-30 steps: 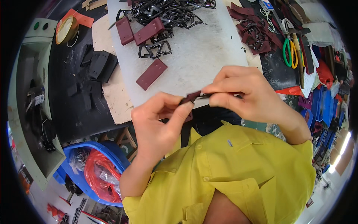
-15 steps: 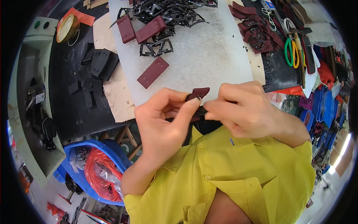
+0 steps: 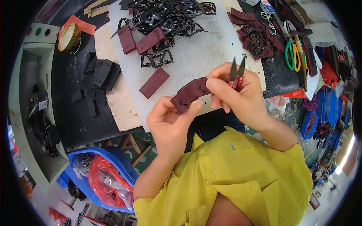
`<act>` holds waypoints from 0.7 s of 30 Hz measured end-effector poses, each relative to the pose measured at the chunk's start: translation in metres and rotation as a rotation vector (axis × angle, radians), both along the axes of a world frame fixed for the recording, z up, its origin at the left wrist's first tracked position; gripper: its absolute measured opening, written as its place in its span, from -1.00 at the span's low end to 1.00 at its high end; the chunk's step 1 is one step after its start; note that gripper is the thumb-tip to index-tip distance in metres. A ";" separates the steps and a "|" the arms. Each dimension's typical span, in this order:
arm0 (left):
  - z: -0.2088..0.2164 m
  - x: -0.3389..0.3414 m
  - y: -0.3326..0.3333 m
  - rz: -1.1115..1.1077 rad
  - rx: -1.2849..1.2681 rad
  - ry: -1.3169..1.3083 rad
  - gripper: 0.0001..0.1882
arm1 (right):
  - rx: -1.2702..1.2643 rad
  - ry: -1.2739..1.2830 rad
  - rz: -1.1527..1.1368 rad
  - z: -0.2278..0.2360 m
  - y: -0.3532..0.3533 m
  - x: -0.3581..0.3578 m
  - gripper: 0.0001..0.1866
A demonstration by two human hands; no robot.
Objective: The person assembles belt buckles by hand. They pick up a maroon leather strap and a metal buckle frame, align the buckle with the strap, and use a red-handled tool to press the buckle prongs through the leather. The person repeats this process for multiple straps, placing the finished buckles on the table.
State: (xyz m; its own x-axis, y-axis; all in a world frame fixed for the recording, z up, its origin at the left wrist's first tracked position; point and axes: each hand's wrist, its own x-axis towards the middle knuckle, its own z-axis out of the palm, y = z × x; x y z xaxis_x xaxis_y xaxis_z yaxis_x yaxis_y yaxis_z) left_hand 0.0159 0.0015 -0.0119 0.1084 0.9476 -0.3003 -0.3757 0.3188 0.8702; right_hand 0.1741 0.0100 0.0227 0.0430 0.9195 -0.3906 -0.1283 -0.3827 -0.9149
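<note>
A curved maroon leather strap piece [image 3: 191, 93], with small holes or slots in it, is held above the front of the pale work board. My left hand [image 3: 170, 122] pinches its lower left end between thumb and fingers. My right hand [image 3: 246, 96] grips the upper right end with the thumb, and also keeps a pair of thread snips [image 3: 236, 74] in its palm, red-handled with dark blades pointing away from me. On the board just beyond lies a flat maroon leather piece [image 3: 154, 83] with small holes.
Black metal buckles [image 3: 166, 19] are heaped at the far side of the board [image 3: 196, 52]. Several maroon straps with buckles [image 3: 260, 37] lie to the right, near green-handled scissors [image 3: 289, 56]. Black leather pieces [image 3: 105, 73] lie left. A blue bin [image 3: 130, 169] stands below the table's left.
The maroon strap piece has turned and come up into fuller view, stretched between both hands. My right hand has moved up, and the snips now show in it.
</note>
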 end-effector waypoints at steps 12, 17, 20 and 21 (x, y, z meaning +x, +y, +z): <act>0.022 -0.008 0.010 -0.207 0.105 0.241 -0.82 | 0.691 -0.605 0.256 -0.012 -0.008 0.009 -0.80; 0.019 -0.011 0.008 -0.397 0.330 0.502 -0.87 | 0.847 -0.680 0.349 -0.017 -0.013 0.015 -0.80; 0.023 -0.007 0.008 -0.383 0.533 0.696 -0.90 | 0.629 -0.628 0.335 -0.015 -0.011 0.012 -0.76; 0.021 -0.006 0.008 -0.340 0.363 0.552 -0.90 | 0.548 -0.615 0.330 -0.013 -0.009 0.013 -0.75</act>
